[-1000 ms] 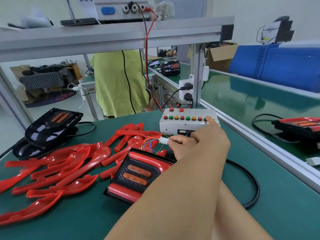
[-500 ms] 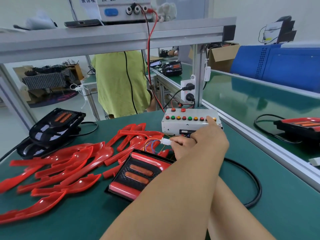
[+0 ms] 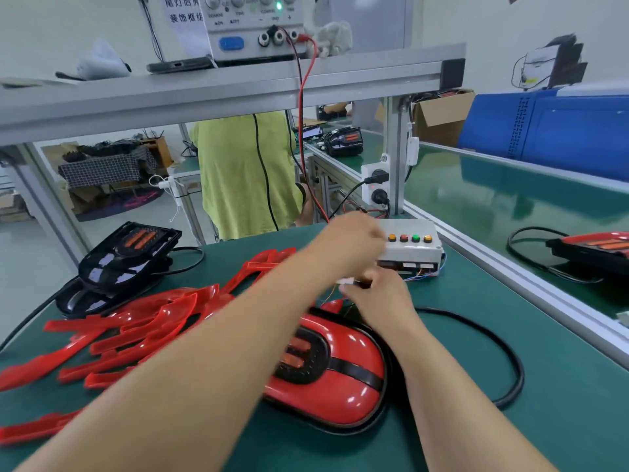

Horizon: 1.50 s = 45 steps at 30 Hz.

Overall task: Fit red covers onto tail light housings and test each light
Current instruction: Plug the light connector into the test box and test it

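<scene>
Change: the left hand has shifted from the right end of the test box to its left end.
Far left: bare black housings stacked on the green table.
Left: loose red covers heaped beside them.
Centre: a tail light with its red cover fitted lies flat, partly under the left forearm.
Left hand: blurred over the box's left buttons; how its fingers lie cannot be told.
Right hand: pinches a white connector just in front of the box, above the tail light.
Right: a black cable loops over the table.
</scene>
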Motion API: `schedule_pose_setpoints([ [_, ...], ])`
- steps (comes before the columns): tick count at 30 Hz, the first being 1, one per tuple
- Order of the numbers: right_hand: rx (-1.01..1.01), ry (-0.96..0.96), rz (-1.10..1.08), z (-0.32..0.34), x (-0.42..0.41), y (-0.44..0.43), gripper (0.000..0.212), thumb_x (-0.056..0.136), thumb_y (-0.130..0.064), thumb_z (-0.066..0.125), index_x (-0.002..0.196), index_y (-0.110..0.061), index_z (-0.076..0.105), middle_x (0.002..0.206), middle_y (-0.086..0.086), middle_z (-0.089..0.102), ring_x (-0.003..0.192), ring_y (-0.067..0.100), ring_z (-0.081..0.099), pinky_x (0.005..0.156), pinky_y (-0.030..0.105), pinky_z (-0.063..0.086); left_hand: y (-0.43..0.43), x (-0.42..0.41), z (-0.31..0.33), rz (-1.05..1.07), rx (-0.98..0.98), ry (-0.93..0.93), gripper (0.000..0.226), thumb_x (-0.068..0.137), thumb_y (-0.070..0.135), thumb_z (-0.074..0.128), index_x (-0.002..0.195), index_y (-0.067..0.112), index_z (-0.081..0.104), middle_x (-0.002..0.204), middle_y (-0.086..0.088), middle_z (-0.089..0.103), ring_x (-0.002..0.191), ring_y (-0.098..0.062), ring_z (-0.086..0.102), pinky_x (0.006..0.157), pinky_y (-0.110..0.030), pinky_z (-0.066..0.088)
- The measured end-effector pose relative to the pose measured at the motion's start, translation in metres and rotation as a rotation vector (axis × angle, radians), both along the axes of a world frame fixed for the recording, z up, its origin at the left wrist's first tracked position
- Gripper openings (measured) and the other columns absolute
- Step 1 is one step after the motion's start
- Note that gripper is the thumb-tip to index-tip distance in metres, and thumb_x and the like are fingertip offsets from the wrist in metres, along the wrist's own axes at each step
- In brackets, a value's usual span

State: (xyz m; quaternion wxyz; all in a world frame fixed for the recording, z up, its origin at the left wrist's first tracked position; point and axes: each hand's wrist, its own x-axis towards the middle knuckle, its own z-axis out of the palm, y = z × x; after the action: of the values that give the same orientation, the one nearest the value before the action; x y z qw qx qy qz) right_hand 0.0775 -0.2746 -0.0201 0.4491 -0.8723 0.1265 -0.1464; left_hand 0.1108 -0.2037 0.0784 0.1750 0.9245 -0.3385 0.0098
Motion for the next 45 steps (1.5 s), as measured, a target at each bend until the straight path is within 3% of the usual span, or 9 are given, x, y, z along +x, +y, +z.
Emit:
schedule_pose_setpoints([
  [4,0.065,-0.101,0.018,-0.002,0.000,-0.001,0.023,0.089,-0.026,0.069,0.112,-0.028,0.074,0.093,-0.007,0.069,0.098,0.019,0.064,0.094,0.040,0.048,0.078,0.032,-0.008,0.037,0.055,0.157,0.029,0.092,0.019,0.064,0.121,0.020,0.069,0.119,0.004,0.069,0.109,-0.010,0.062,0.097,-0.023,0.044],
  [7,0.060,-0.127,0.066,-0.001,0.001,0.002,0.020,0.091,-0.027,0.068,0.110,-0.028,0.074,0.100,-0.004,0.071,0.099,0.018,0.063,0.091,0.039,0.049,0.103,0.047,-0.026,0.024,-0.059,0.266,0.027,0.090,0.022,0.070,0.116,0.027,0.069,0.111,0.011,0.071,0.104,-0.005,0.065,0.098,-0.024,0.046],
  [12,0.037,-0.142,0.079,-0.001,0.003,0.002,0.021,0.092,-0.026,0.067,0.113,-0.024,0.073,0.106,-0.001,0.067,0.101,0.017,0.060,0.089,0.033,0.045,0.109,0.047,-0.048,-0.039,-0.343,0.393,0.028,0.083,0.014,0.076,0.099,0.036,0.073,0.099,0.011,0.076,0.092,-0.001,0.068,0.087,-0.022,0.050],
  [19,0.076,-0.160,0.129,0.003,-0.001,0.002,0.021,0.090,-0.024,0.070,0.111,-0.024,0.075,0.101,-0.004,0.070,0.097,0.014,0.062,0.088,0.032,0.047,0.098,0.041,-0.058,-0.043,-0.434,0.315,0.021,0.077,0.017,0.080,0.089,0.033,0.073,0.082,0.006,0.076,0.064,0.001,0.061,0.063,-0.017,0.044],
  [23,0.108,-0.171,0.149,0.003,-0.002,0.002,0.019,0.089,-0.021,0.071,0.108,-0.021,0.076,0.087,-0.015,0.066,0.088,0.007,0.062,0.078,0.019,0.045,0.096,0.037,-0.059,-0.071,-0.412,0.302,0.025,0.081,0.013,0.078,0.089,0.037,0.073,0.083,0.006,0.076,0.071,-0.001,0.065,0.069,-0.016,0.049],
  [27,0.093,-0.162,0.165,0.003,-0.001,0.003,0.020,0.090,-0.021,0.070,0.109,-0.020,0.076,0.091,-0.009,0.069,0.091,0.010,0.064,0.082,0.023,0.046,0.097,0.035,-0.059,-0.016,-0.391,0.276,0.021,0.082,0.016,0.077,0.088,0.035,0.073,0.082,0.004,0.075,0.072,-0.008,0.067,0.069,-0.021,0.049],
  [31,0.041,-0.176,0.176,0.001,0.001,0.001,0.019,0.090,-0.023,0.070,0.107,-0.021,0.077,0.080,-0.022,0.061,0.078,-0.005,0.057,0.068,0.006,0.039,0.097,0.033,-0.059,0.007,-0.431,0.332,0.018,0.082,0.011,0.077,0.092,0.025,0.075,0.082,0.000,0.076,0.075,-0.010,0.070,0.079,-0.028,0.052],
  [41,0.064,-0.154,0.190,0.000,0.002,-0.001,0.010,0.090,-0.021,0.071,0.097,-0.022,0.077,0.078,-0.015,0.065,0.075,-0.001,0.058,0.067,0.013,0.041,0.099,0.032,-0.060,0.017,-0.455,0.372,0.017,0.081,0.007,0.077,0.096,0.016,0.075,0.080,-0.006,0.076,0.070,-0.011,0.070,0.079,-0.028,0.055],
  [45,0.087,-0.155,0.202,0.001,0.001,0.000,0.015,0.089,-0.021,0.071,0.083,-0.035,0.070,0.076,-0.014,0.066,0.073,0.000,0.059,0.065,0.012,0.041,0.099,0.032,-0.060,0.029,-0.457,0.368,0.017,0.081,0.008,0.078,0.095,0.016,0.075,0.081,-0.006,0.076,0.071,-0.012,0.071,0.070,-0.017,0.053],
])
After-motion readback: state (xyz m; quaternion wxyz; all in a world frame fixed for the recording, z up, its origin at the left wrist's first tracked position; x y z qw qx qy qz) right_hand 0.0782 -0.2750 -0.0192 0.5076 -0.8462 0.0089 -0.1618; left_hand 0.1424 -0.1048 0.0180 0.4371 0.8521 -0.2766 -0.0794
